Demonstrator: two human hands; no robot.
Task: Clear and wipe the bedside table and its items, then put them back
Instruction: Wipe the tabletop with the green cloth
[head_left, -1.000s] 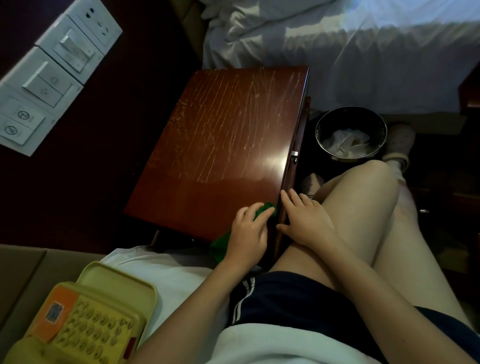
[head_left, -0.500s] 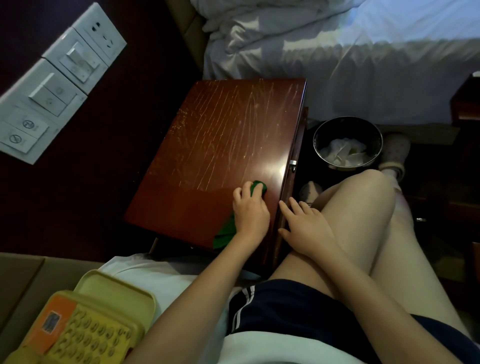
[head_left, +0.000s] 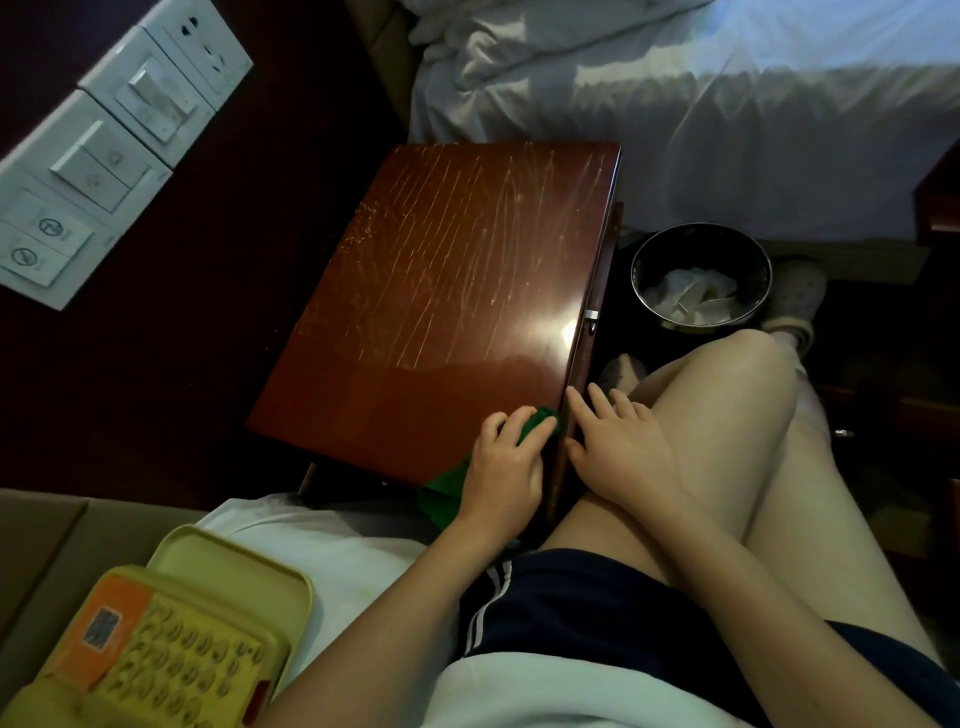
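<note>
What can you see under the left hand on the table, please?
A green cloth, held against the table by the left hand. Its tip shows beyond the hand and a fold hangs over the near edge; the hand covers the middle.

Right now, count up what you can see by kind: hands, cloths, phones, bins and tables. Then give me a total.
Hands: 2, the left hand gripping the cloth, the right hand resting at the table's front edge
Cloths: 1, the green cloth
Phones: 1, the yellow telephone
Bins: 1, the waste bin
Tables: 1, the bedside table
Total: 6
</note>
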